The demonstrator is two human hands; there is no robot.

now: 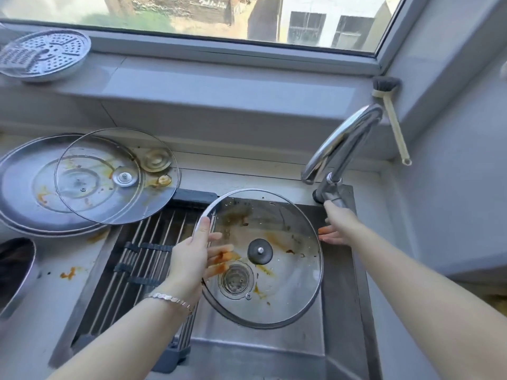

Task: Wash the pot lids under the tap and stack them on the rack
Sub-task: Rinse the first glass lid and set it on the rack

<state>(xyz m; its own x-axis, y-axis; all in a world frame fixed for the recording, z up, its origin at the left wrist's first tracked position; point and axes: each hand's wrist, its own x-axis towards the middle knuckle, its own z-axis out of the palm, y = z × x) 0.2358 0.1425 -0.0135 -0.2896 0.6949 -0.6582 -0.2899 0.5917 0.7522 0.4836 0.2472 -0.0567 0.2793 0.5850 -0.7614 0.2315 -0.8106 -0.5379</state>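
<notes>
Three lids in my view: glass lid (123, 204) on steel lid (19, 187) at 10 o'clock, stained lid (288, 297) over sink (340, 283).
Left hand (189, 259) pinches its 9 o'clock rim, thumb above; right hand (340, 226), fingers straight, touches the tap (343, 141).

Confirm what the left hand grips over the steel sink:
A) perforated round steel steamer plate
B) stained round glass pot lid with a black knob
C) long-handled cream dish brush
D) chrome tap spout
B: the left hand pinches the rim of the stained round glass pot lid with a black knob, fingers showing through the glass, above the steel sink.
</notes>
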